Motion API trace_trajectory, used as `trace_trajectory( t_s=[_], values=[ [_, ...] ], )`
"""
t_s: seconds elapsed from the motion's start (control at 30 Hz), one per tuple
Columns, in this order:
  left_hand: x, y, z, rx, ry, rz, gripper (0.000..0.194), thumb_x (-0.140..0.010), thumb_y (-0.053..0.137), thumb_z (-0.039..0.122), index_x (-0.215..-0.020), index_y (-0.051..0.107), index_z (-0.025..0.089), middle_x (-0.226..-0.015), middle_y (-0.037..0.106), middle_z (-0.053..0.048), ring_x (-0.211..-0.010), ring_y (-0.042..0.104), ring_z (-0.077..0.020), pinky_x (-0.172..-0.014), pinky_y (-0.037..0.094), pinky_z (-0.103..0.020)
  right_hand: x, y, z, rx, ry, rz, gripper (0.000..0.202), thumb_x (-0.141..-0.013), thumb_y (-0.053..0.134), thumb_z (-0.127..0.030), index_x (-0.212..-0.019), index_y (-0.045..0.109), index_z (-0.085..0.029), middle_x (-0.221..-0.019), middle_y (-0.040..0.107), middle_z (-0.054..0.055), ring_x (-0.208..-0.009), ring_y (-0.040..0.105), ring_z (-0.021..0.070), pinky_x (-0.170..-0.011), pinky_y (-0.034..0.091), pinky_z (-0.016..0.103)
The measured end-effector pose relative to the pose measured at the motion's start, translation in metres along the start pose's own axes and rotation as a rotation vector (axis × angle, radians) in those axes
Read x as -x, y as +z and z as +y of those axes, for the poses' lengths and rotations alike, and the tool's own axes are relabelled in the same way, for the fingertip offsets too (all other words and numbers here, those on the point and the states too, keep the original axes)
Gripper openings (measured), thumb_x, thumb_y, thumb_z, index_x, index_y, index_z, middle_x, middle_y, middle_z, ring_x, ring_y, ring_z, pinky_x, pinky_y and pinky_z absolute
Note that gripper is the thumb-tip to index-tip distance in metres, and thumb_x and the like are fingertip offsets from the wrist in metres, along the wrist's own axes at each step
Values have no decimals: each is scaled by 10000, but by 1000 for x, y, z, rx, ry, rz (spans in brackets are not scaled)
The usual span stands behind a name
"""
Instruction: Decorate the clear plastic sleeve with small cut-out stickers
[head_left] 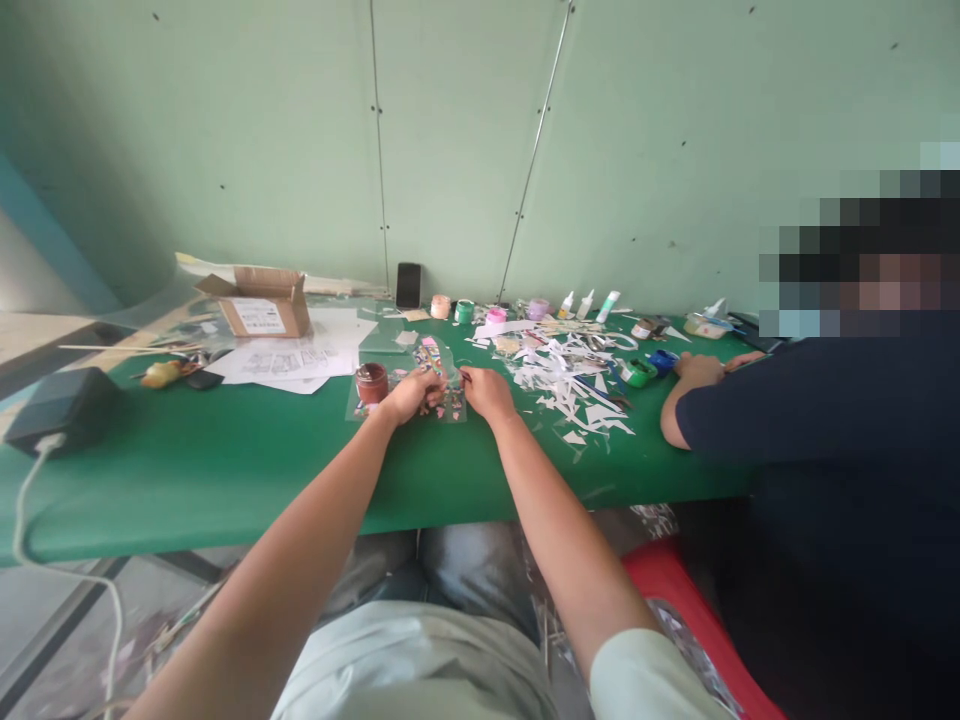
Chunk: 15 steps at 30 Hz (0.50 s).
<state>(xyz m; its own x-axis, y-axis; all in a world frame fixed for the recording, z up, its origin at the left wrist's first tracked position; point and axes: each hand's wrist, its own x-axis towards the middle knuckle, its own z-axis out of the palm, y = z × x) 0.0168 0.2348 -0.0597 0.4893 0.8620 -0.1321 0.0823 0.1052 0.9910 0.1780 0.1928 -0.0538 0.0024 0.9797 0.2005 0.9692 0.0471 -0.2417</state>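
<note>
On the green table, my left hand (417, 394) is closed on a small colourful piece (429, 352), which stands up above the fingers. Just right of it, my right hand (486, 392) is pinched around something thin and dark, too small to make out. Under and around the left hand lies a clear sheet (454, 408) with small pink and dark bits on it. An open jar of reddish-brown paint (371, 383) stands on the sheet's left part, beside my left hand.
White paper scraps (581, 375) and tools spread to the right. Paint jars (463, 312) line the wall. A cardboard box (264, 305) and printed sheets (289, 362) lie left. At the right, a co-worker's arm (694, 385) rests near blue and green jars.
</note>
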Motion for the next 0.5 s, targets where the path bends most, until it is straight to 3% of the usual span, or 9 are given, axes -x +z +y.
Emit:
trace_trajectory(
  t_s=[0.5],
  values=[
    [4,-2,0,-52,-51,-81,352,-963,628,365,-1251,621,163,-1226,660,-100,-1022,674,-226,-857,595,-428,0,2,-4,-28,66,73,262,-1018,570,-364,-1171,666,-175,-1123,710,68,-1027,688,209,-923,562,431]
  ],
)
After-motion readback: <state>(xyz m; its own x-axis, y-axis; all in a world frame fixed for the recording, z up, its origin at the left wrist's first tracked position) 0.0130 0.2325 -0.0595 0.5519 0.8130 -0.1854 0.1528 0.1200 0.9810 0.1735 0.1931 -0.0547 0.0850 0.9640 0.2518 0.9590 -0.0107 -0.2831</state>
